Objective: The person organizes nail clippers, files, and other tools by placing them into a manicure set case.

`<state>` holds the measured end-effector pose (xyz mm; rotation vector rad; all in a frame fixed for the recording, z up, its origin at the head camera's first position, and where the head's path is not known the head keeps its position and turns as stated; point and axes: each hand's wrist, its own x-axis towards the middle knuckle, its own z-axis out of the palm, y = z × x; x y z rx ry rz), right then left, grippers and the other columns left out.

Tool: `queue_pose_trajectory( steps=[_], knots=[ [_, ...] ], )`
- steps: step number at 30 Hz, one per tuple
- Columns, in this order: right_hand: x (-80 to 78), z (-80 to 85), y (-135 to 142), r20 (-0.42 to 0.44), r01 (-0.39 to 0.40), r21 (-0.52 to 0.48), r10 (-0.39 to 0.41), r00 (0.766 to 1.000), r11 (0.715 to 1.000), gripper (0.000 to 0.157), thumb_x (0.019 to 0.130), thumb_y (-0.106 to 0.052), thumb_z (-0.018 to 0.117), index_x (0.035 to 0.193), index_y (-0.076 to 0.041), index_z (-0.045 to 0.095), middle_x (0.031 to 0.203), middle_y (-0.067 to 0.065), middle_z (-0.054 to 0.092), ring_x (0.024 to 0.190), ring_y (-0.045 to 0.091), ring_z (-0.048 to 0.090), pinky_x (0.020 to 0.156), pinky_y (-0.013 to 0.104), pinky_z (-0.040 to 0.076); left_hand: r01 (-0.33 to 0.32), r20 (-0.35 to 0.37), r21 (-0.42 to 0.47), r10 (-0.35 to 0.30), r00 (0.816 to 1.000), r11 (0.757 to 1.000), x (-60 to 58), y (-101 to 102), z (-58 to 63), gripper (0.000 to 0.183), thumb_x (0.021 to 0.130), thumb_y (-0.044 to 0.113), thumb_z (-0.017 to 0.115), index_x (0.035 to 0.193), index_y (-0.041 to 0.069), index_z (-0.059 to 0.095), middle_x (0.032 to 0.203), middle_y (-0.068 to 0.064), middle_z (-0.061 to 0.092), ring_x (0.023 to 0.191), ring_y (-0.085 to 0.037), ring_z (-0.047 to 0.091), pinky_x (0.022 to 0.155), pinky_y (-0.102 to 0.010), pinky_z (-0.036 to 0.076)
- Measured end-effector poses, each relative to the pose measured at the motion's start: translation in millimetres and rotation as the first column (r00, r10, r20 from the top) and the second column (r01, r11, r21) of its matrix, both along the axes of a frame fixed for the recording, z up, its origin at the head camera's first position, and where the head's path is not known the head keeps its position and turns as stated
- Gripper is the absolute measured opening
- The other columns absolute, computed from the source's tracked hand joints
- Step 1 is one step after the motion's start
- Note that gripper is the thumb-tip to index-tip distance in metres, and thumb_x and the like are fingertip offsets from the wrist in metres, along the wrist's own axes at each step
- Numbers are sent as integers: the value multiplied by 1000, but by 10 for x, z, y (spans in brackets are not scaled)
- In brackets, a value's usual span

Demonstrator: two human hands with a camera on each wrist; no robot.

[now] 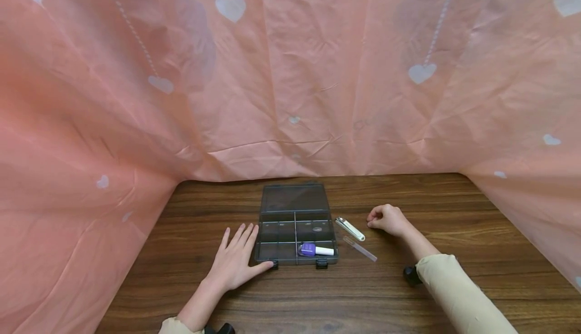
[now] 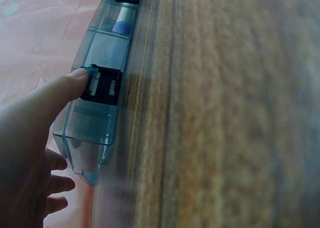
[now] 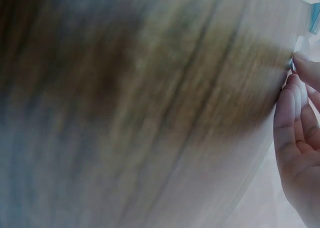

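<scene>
A grey see-through divided box (image 1: 278,233) lies on the table; whether its lid covers it I cannot tell. In its front right compartment lies a purple nail polish bottle (image 1: 308,249) with a white cap. My left hand (image 1: 236,264) rests at the box's left side with fingers spread, its thumb touching the black left latch (image 2: 102,85). Right of the box are white nail clippers (image 1: 351,229) and a narrow clear strip (image 1: 360,249). My right hand (image 1: 388,219) is just right of the clippers, apart from them in the head view, fingers loosely bent and nothing visible in them.
The wooden table (image 1: 317,303) extends around the box on all sides. Pink cloth (image 1: 290,71) with white hearts hangs behind the table and along both sides. A second black latch (image 1: 322,263) sits on the box's front right.
</scene>
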<state>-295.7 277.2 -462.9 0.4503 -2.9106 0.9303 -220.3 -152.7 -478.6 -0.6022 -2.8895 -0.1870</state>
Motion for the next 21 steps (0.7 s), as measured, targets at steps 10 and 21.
queue_pose_trajectory(
  steps=[10,21],
  knots=[
    [0,11,-5,1,2,-1,-2,1000,1000,9,81,-9,72,73,-10,69,69,-5,63,66,12,51,65,33,43,-1,10,0,1,1000,1000,14,0,16,103,79,82,37,149,7,33,150,-11,36,141,-29,24,112,-56,9],
    [-40,184,-226,-30,-23,-68,21,999,997,7,85,-10,70,78,-11,71,76,-4,66,71,13,55,66,33,45,4,2,8,-4,1000,1000,13,-10,11,102,79,82,39,149,6,33,150,-12,36,141,-29,25,112,-56,9]
  ],
)
